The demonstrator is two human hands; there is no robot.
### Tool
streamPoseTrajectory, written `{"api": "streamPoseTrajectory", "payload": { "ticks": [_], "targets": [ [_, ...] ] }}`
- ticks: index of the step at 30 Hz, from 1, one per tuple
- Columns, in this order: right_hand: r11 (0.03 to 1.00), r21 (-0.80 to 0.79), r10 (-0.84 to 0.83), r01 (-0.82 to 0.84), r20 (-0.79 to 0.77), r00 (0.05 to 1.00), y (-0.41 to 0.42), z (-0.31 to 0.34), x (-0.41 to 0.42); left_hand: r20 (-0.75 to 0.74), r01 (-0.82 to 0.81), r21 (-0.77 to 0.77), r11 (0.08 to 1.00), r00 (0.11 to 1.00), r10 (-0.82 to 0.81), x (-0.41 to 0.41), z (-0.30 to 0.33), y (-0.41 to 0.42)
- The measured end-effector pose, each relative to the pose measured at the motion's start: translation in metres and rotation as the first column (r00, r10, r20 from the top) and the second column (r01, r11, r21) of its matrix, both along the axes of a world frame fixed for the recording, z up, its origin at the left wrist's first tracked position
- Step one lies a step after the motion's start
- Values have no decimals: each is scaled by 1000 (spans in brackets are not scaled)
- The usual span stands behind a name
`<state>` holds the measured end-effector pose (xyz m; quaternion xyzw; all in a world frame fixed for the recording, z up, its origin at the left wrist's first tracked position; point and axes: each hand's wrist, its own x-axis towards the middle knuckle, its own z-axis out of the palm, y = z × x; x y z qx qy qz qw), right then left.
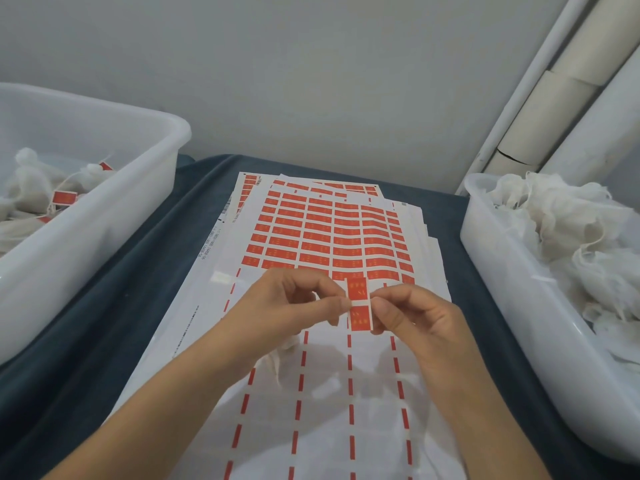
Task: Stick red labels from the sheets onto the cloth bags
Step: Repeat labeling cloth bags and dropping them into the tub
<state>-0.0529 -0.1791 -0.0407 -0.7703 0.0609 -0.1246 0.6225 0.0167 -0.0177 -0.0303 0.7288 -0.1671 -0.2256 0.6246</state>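
Observation:
A red label (358, 303) with a white band across its middle stands upright above the sheet. My left hand (294, 306) pinches its left edge and my right hand (412, 317) pinches its right edge. Beneath them lies a stack of label sheets (322, 237); the top sheet's far half carries rows of red labels, its near half shows only red dashes. A small white cloth bag (280, 358) hangs under my left hand, partly hidden by it.
A white bin (104, 216) at the left holds cloth bags with red labels (64, 197). A second white bin (512, 299) at the right is full of plain white cloth bags (568, 230). A dark blue cloth (104, 323) covers the table. White pipes (554, 98) rise at the back right.

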Motion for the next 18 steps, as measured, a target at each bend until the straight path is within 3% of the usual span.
{"api": "streamPoseTrajectory", "payload": {
  "ticks": [18],
  "targets": [
    [999,-3,-34,34,53,998,4,3,-2,84,-75,-6,997,994,75,-3,-8,-6]
  ]
}}
